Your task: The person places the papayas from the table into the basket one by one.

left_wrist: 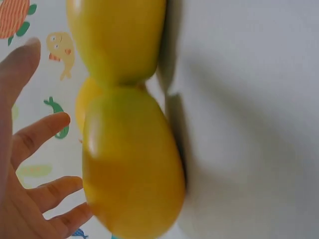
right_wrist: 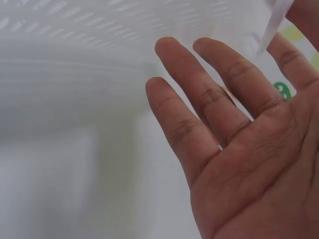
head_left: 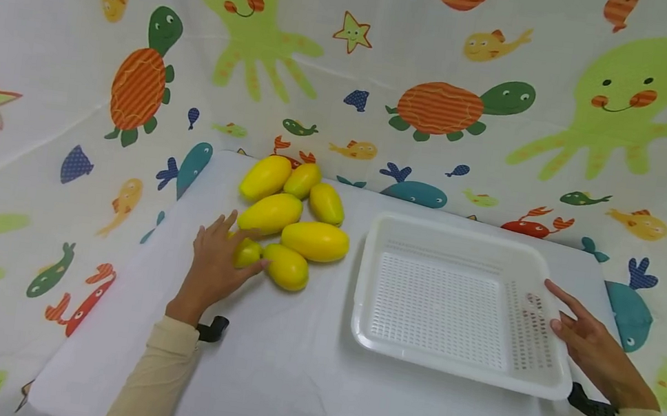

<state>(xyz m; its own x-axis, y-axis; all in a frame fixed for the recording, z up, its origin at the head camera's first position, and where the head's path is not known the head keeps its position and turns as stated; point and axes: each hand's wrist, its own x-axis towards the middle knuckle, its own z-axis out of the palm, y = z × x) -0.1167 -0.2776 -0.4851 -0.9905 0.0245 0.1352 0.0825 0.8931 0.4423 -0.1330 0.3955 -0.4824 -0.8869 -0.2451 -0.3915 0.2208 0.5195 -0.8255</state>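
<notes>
In the head view my left hand [head_left: 217, 260] reaches over the near-left end of a cluster of smooth yellow oval fruits, its fingers spread around a small greenish-yellow fruit [head_left: 248, 254]. A rounder yellow fruit [head_left: 285, 267] lies by the thumb. Up close in the left wrist view, the outstretched fingers [left_wrist: 55, 194] lie beside a large yellow fruit [left_wrist: 132, 164]. On the right, a white plastic basket [head_left: 364, 288] with a slotted bottom has its rim between the thumb and fingers of my right hand [head_left: 594, 344]. The right wrist view shows fairly straight fingers [right_wrist: 207, 97] beneath the rim.
More yellow fruits [head_left: 315, 241] are grouped left of the basket on the white-covered table [head_left: 313, 372]. A curtain [head_left: 367, 38] printed with sea animals hangs behind and along the sides. Dark straps circle both wrists.
</notes>
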